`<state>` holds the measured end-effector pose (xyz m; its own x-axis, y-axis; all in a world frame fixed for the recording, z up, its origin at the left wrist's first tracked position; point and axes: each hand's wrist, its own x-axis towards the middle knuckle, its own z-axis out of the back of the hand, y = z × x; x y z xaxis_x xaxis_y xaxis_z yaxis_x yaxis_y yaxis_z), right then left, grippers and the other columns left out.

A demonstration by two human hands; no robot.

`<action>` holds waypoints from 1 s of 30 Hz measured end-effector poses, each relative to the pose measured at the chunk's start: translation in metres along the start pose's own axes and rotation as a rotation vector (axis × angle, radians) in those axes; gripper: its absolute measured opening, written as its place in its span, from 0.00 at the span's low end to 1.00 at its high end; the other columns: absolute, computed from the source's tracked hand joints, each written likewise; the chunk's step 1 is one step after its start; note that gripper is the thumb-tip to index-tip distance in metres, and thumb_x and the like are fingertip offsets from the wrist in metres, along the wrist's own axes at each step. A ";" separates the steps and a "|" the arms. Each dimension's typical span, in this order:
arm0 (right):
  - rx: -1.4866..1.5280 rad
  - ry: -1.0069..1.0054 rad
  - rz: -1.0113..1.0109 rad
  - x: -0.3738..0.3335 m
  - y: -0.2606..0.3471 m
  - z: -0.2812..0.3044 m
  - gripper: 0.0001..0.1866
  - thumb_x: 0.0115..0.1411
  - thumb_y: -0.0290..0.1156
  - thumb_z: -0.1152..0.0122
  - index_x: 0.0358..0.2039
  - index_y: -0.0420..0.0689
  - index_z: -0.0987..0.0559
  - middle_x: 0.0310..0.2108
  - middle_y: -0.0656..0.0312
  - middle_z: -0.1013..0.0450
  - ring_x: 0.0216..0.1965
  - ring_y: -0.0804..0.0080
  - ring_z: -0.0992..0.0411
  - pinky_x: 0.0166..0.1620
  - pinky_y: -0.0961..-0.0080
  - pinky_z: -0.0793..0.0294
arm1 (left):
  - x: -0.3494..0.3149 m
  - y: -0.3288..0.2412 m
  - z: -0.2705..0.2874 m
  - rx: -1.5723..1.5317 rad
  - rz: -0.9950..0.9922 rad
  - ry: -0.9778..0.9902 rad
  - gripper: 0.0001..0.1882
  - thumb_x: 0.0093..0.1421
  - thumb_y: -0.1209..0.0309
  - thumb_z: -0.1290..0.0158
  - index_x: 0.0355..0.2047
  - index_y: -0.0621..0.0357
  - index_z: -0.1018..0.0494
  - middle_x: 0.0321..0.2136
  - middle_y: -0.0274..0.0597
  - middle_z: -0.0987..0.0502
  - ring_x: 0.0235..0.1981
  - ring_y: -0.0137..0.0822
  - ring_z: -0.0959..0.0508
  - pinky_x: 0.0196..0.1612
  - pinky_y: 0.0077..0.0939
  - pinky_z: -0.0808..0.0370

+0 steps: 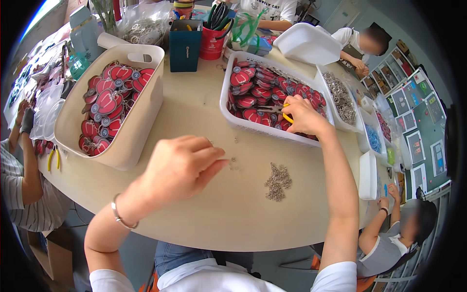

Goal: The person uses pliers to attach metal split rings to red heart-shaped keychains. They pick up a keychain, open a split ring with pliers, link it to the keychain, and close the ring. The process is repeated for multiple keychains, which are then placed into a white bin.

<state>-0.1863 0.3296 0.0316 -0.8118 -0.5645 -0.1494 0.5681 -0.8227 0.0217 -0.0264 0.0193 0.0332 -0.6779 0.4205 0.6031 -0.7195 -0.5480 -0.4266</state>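
Note:
My right hand (305,116) is closed round yellow-handled pliers (270,109), whose metal jaws point left over a white basket (225,100) of red and grey flat charms (249,101). Left of it, above the table, my left hand (181,163) has its thumb and fingers pinched together. Whatever it may hold is too small and blurred to make out. A few loose metal rings (233,159) lie just past those fingertips. Between my two forearms sits a small pile of silvery metal rings (278,182).
A deep cream bin (154,92) holds more red charms with metal clasps on the left. Behind stand a dark teal box (185,51) and a red tool cup (211,44). A white tray of metal hardware (340,100) flanks the basket. Other people work around the table.

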 end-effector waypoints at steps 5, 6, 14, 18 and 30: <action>0.149 0.004 -0.039 0.006 -0.003 0.014 0.15 0.36 0.30 0.25 0.26 0.41 0.21 0.37 0.60 0.33 0.44 0.64 0.35 0.50 0.70 0.36 | -0.008 0.003 -0.039 -0.194 0.146 0.098 0.03 0.54 0.76 0.40 0.29 0.62 0.21 0.21 0.43 0.24 0.19 0.38 0.26 0.22 0.28 0.30; 0.271 -0.007 -0.085 0.007 -0.007 0.017 0.14 0.37 0.30 0.26 0.25 0.40 0.21 0.36 0.60 0.34 0.41 0.65 0.34 0.48 0.71 0.35 | -0.008 0.002 -0.042 -0.242 0.194 0.118 0.04 0.55 0.75 0.40 0.30 0.62 0.21 0.21 0.43 0.24 0.19 0.36 0.26 0.22 0.27 0.30; 0.570 -0.686 0.092 -0.020 0.065 0.011 0.10 0.41 0.24 0.28 0.24 0.37 0.21 0.35 0.60 0.30 0.37 0.66 0.29 0.42 0.72 0.30 | -0.013 0.019 -0.058 -1.257 0.970 0.276 0.20 0.67 0.58 0.52 0.41 0.65 0.23 0.28 0.43 0.21 0.24 0.32 0.23 0.26 0.25 0.24; 0.474 -0.667 0.495 -0.049 0.124 -0.015 0.12 0.37 0.24 0.28 0.18 0.39 0.27 0.38 0.59 0.31 0.39 0.62 0.33 0.43 0.64 0.36 | -0.007 0.018 -0.052 -1.742 1.110 0.301 0.22 0.68 0.57 0.53 0.45 0.68 0.27 0.32 0.43 0.21 0.28 0.31 0.20 0.27 0.19 0.22; 0.538 -0.447 0.024 -0.064 0.128 -0.087 0.08 0.41 0.20 0.29 0.22 0.38 0.22 0.39 0.58 0.31 0.42 0.60 0.33 0.45 0.64 0.35 | -0.036 0.012 -0.059 -1.279 1.110 -0.038 0.14 0.68 0.64 0.54 0.43 0.64 0.30 0.35 0.42 0.22 0.32 0.31 0.19 0.29 0.18 0.19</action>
<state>-0.0495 0.2664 -0.0415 -0.8433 -0.4611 0.2760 0.5343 -0.6639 0.5233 -0.0197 0.0403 -0.0331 -0.9129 0.2364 -0.3329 0.4001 0.3556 -0.8447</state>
